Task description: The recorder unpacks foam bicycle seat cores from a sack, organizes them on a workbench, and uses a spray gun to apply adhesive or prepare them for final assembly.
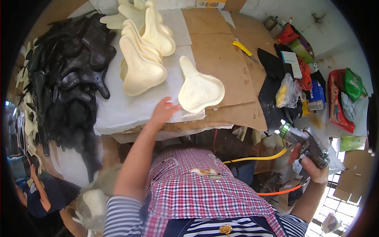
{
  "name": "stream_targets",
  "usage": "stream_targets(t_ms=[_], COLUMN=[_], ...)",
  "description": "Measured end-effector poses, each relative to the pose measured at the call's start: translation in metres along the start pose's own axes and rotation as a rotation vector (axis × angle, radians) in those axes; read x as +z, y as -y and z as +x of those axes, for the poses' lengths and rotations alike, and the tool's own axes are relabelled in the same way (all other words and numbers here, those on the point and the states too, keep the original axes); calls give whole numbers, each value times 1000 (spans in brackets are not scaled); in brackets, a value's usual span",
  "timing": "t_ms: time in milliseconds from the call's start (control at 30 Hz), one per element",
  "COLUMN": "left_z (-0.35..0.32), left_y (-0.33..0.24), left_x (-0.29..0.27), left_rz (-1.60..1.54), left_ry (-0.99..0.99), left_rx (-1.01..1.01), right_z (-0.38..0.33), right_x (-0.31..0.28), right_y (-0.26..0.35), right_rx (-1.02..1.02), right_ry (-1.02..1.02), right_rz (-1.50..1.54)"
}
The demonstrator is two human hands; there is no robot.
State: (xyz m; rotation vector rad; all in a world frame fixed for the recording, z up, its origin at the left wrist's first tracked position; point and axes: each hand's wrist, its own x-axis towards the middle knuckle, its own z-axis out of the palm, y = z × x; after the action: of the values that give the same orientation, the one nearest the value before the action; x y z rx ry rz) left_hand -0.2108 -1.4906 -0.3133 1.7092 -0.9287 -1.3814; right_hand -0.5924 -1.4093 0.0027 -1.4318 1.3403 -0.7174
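A cream bicycle saddle pad [201,93] lies by itself near the table's front edge, its narrow nose pointing away from me. My left hand [162,112] is at its lower left edge, fingers apart and nothing held; whether a fingertip touches the pad I cannot tell. Off to the right, beyond the table's edge, my right hand [314,170] grips a metal spray gun [307,144] with a green ring at its front. More cream saddle pads [143,73] stand stacked in leaning rows behind my left hand.
A large heap of black saddle covers [73,75] fills the left side. On the brown cardboard [221,59] lies a yellow utility knife [242,48]. Bags and small containers crowd the right. Yellow [260,158] and orange hoses [280,192] run below. Another person [39,193] is at lower left.
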Motion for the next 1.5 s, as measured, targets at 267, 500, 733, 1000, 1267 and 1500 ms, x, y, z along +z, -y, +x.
stream_targets(t_ms=[267,500,733,1000,1267,1500], left_z=[15,16,19,18,5,-123], left_y=[-4,-1,1,-8,8,52], left_x=[53,50,48,38,-85,-265], left_rz=[-290,-306,-336,-371,-16,907], left_ry=[2,14,32,79,-455,-1333], left_rx=[29,4,-15,-124,51,246], right_z=[29,53,62,85,214,277], right_x=[-12,-21,-19,-27,6,43], right_y=[25,38,43,32,-110,-224], right_rx=[14,-27,-12,-6,-264,-90], right_ry=[-81,-34,-36,45,-140,-291], right_rz=[-93,-75,-93,-119,-768,-919])
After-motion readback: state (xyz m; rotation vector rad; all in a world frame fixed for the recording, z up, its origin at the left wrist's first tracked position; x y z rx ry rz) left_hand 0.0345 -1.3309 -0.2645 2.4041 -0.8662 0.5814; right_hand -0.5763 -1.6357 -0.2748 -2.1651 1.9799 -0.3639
